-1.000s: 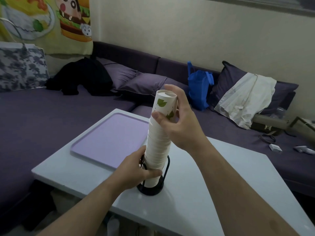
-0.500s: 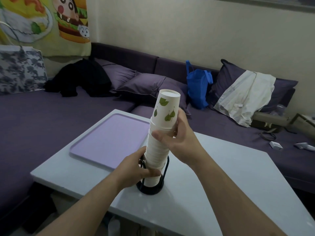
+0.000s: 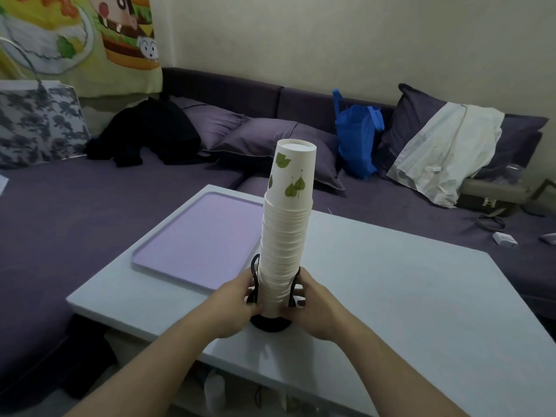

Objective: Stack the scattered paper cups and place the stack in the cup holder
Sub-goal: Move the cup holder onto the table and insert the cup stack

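**Tall stack standing in the holder, both hands at its foot**

We've got the stack of paper cups (image 3: 285, 236) upright, upside down, its lowest cups sitting inside the black cup holder (image 3: 270, 322) on the white table (image 3: 406, 296). The top cup shows green leaf prints and leans a touch to the right.

We see the left hand (image 3: 231, 308) on the left of the holder, fingers curled around the black wire upright and the bottom of the stack. The right hand (image 3: 316, 311) mirrors it on the right of the holder, fingers wrapped in against the other wire loop and the cups. Both grips are closed around the base; how firmly they press, we cannot tell.

Left of the holder, and touching nothing, lies a lilac tray (image 3: 195, 248) flat on the table. Beyond the holder runs a purple sofa (image 3: 90, 200) with a blue bag (image 3: 356, 139), a white garment (image 3: 445, 152) over a cushion, and a dark heap of clothing (image 3: 147, 133).
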Demonstrator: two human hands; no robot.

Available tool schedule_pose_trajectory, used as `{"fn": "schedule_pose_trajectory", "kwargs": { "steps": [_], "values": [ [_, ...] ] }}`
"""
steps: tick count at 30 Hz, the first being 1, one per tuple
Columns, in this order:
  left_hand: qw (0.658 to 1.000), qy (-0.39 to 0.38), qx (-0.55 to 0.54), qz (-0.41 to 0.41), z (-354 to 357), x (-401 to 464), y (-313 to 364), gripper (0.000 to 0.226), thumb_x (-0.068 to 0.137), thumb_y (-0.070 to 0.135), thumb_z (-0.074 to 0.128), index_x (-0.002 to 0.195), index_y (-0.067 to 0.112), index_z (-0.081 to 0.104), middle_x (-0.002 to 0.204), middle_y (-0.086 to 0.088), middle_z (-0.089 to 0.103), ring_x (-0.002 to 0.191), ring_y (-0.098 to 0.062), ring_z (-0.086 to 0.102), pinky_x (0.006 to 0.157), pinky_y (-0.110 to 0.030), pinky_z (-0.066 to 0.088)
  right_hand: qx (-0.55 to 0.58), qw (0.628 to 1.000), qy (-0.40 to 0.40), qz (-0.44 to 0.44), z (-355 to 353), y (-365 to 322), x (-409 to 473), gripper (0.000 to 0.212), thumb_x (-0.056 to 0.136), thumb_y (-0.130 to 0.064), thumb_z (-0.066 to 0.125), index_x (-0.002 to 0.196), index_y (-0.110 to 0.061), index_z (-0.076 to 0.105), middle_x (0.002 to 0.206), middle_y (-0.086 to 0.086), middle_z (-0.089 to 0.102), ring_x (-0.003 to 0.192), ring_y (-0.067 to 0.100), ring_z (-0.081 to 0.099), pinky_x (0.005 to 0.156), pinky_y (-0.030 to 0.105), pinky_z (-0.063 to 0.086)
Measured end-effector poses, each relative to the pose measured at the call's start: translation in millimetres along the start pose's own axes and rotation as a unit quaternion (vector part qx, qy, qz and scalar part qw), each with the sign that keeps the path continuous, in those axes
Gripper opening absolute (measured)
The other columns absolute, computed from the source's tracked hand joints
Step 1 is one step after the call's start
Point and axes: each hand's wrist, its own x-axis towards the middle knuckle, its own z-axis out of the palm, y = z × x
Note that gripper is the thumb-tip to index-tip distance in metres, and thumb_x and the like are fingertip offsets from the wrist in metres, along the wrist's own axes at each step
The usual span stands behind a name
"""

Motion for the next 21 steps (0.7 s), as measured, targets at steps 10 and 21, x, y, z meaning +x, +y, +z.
{"fn": "schedule_pose_trajectory", "kwargs": {
  "steps": [10, 21],
  "values": [
    [0.998, 0.046, 0.047, -0.001, 10.8, -9.5, 10.7, 0.063, 0.095, 0.009, 0.05, 0.146, 0.045, 0.043, 0.128, 0.009, 0.069, 0.119, -0.019, 0.065, 0.102, -0.041, 0.057, 0.048, 0.998, 0.028, 0.004, 5.1, 5.1, 0.6, 0.074, 0.072, -0.031, 0.089, 0.137, -0.045, 0.057, 0.126, -0.023, 0.07, 0.112, 0.005, 0.07, 0.096, 0.036, 0.061],
    [0.995, 0.098, 0.016, -0.013, -38.8, -3.1, 22.0, 0.041, 0.096, 0.01, 0.052, 0.119, 0.043, 0.055, 0.114, 0.014, 0.072, 0.108, -0.013, 0.068, 0.096, -0.038, 0.059, 0.038, 0.997, 0.047, -0.056, 3.2, -42.8, 26.7, 0.063, 0.079, -0.027, 0.086, 0.133, -0.046, 0.059, 0.122, -0.025, 0.07, 0.105, 0.0, 0.069, 0.086, 0.026, 0.061]
  ]
}}
